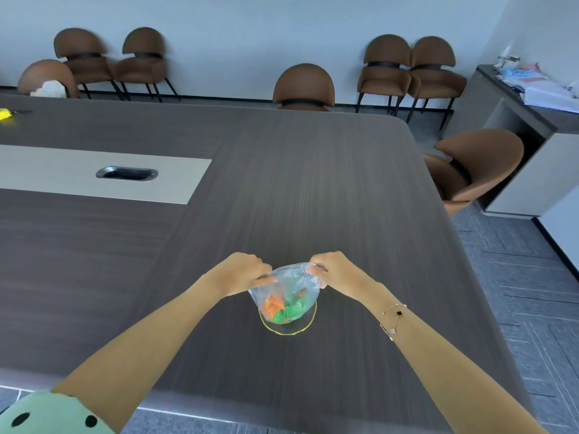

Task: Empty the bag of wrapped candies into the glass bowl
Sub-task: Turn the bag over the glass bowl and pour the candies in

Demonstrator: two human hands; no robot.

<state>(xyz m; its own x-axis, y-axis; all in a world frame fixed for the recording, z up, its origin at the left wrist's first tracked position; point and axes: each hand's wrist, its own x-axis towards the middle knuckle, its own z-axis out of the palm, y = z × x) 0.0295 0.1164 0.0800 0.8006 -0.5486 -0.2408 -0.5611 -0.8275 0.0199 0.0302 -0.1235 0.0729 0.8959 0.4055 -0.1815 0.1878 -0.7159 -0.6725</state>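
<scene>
A clear plastic bag [289, 283] hangs upright over a glass bowl with a yellow rim [283, 332] on the dark table. Orange and green wrapped candies [283, 306] sit in the bag's bottom. My left hand [242, 272] pinches the bag's top edge on the left. My right hand [333, 270] pinches the top edge on the right. The two hands hold the mouth of the bag apart. The bag hides most of the bowl.
The dark wooden table [282, 183] has a grey inset strip with a cable port [127, 173] at the left. A yellow object [5, 114] lies at the far left. Brown chairs [302, 87] stand around the table, and a cluttered counter [532, 92] stands at the right.
</scene>
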